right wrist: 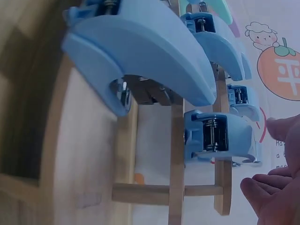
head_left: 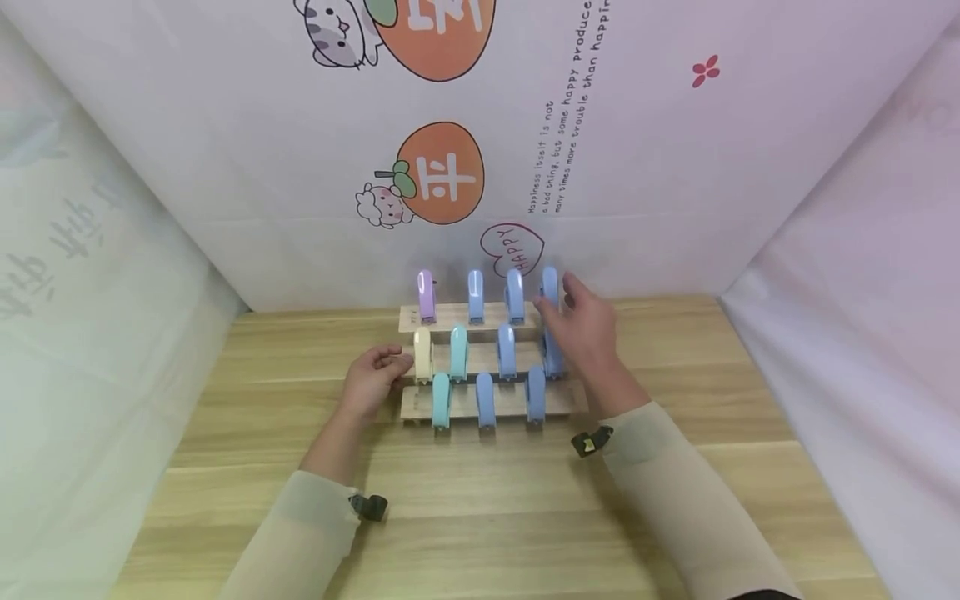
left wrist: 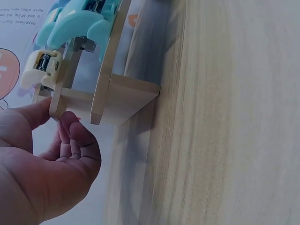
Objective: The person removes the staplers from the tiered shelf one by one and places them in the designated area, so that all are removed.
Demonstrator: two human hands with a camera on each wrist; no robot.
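Observation:
Small staplers stand in three rows on a tiered wooden rack (head_left: 558,400). A purple stapler (head_left: 426,292) is at the back left, and a cream stapler (head_left: 423,348) at the middle row's left end. Teal staplers (head_left: 441,398) and several light blue staplers (head_left: 486,398) make up the others. My left hand (left wrist: 56,159) pinches the left end of a rack slat (left wrist: 57,101) between thumb and finger. By the back row's right end, my right hand (head_left: 588,329) has its thumb and fingers spread around a blue stapler (head_left: 550,283); firm contact cannot be made out.
The rack stands on a wood-grain table (head_left: 465,517) near the back wall covering (head_left: 622,167), which has printed cartoons and lettering. White sheets (head_left: 847,333) hang at both sides. Dark wrist cameras (head_left: 367,507) are strapped at the sleeves.

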